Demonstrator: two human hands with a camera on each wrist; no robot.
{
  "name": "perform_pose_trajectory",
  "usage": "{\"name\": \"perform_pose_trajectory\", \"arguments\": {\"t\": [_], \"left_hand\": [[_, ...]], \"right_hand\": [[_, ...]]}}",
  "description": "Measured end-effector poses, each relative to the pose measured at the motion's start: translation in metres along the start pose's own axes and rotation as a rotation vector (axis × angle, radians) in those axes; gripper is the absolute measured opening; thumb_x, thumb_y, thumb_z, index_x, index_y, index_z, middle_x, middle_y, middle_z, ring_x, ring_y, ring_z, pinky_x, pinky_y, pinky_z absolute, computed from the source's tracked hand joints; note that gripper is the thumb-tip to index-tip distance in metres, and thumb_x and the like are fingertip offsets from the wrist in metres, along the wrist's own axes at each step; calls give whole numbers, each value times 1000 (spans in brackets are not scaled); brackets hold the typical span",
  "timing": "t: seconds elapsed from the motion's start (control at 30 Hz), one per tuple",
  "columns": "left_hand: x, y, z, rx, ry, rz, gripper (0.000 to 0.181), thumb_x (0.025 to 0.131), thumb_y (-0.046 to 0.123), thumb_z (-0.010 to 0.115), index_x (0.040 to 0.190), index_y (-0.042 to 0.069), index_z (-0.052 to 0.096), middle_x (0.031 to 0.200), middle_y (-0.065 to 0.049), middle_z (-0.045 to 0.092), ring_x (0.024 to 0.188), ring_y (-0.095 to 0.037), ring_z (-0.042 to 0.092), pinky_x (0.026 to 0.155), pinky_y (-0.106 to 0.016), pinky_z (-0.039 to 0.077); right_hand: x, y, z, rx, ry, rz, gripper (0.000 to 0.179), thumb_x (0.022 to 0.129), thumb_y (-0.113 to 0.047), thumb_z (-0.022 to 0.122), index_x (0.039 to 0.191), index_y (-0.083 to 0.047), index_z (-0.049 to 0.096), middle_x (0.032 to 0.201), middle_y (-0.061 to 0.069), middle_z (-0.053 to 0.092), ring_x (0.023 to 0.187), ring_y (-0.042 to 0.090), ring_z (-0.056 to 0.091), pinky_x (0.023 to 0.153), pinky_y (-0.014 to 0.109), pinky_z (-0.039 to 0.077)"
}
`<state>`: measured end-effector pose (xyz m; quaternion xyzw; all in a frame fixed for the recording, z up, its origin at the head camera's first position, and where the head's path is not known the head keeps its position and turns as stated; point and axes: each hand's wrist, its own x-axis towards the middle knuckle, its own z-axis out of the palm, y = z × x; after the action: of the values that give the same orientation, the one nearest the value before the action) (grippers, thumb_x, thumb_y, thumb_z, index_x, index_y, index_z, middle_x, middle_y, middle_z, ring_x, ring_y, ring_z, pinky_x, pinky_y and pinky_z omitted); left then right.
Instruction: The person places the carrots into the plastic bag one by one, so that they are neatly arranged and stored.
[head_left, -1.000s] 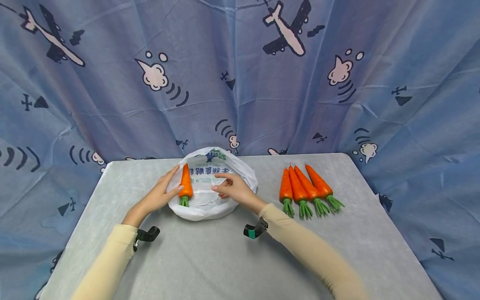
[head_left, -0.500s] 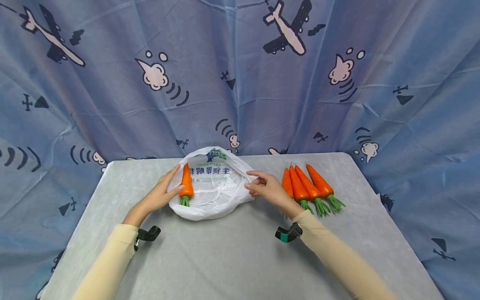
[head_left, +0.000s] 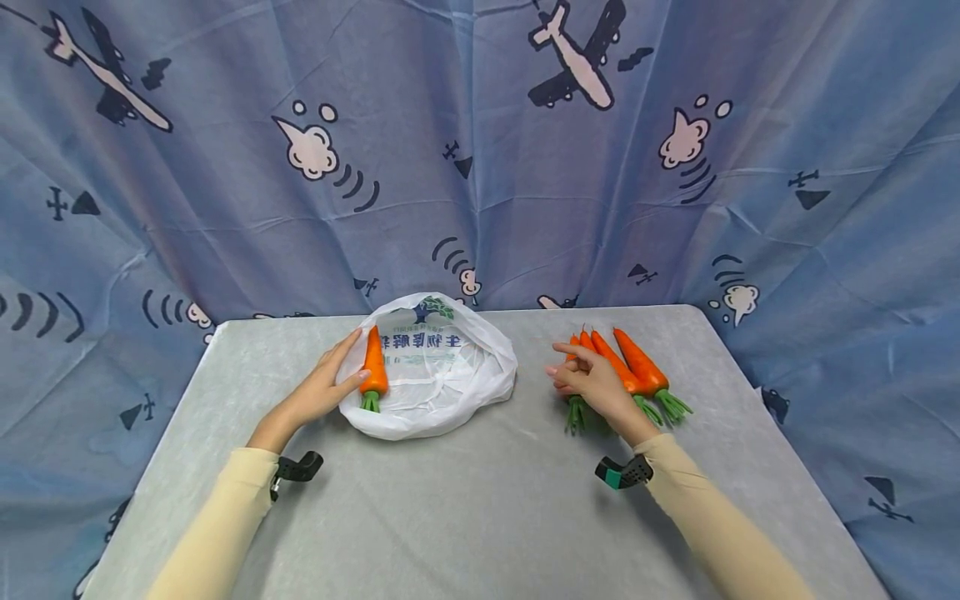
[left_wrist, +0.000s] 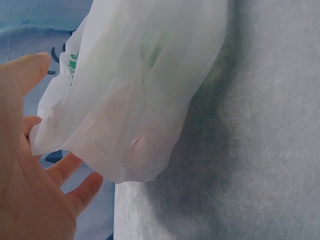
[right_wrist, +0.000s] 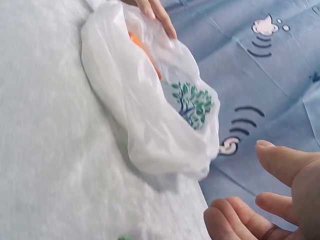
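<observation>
A white plastic bag (head_left: 442, 417) printed with a green tree lies on the table with its mouth spread. One orange carrot (head_left: 374, 362) with a green stub of leaves shows at its left side. My left hand (head_left: 321, 386) rests along the bag's left rim, fingers straight, thumb reaching to the carrot; in the left wrist view its fingers spread beside the pale plastic. My right hand (head_left: 596, 383) hovers over a group of several carrots (head_left: 641, 367), holding nothing, fingers loosely bent. It hides parts of the nearer carrots.
A grey-white cloth covers the table (head_left: 450, 517), whose far edge meets a blue curtain (head_left: 420, 200) with printed airplanes. Each wrist carries a black camera mount; the right mount (head_left: 624, 472) has a green patch.
My right hand has moved right, from over the bag's mouth past its right rim to the carrot group, carrying nothing. The left hand, bag and the carrot in it stay put.
</observation>
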<state>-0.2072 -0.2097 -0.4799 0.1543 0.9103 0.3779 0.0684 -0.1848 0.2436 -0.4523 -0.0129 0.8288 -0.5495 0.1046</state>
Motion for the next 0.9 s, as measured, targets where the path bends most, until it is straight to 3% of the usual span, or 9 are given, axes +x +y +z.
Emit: {"name": "perform_pose_trajectory", "arguments": {"t": [0.23, 0.53, 0.9], "left_hand": [[0, 0, 0, -1, -7, -18, 79, 100, 43, 55, 161, 26, 9, 166, -19, 15, 151, -46, 17, 117, -71, 18], [-1, 0, -1, -6, -12, -23, 79, 100, 44, 55, 161, 25, 9, 166, -20, 15, 150, -47, 17, 116, -71, 19], [-2, -2, 1, -9, -2, -6, 78, 100, 42, 55, 161, 24, 10, 165, -21, 16, 150, -47, 18, 117, -70, 19]], "right_hand": [[-5, 11, -15, 33, 33, 32, 64, 93, -35, 69, 147, -11, 46, 109, 19, 66, 96, 22, 71, 86, 33, 60], [-8, 18, -23, -32, 62, 66, 69, 94, -38, 66, 150, -6, 40, 117, 27, 65, 99, 27, 71, 88, 35, 60], [-6, 26, -24, -49, 87, 80, 66, 94, -37, 67, 148, -7, 44, 116, 26, 66, 91, 18, 70, 85, 33, 61]]}}
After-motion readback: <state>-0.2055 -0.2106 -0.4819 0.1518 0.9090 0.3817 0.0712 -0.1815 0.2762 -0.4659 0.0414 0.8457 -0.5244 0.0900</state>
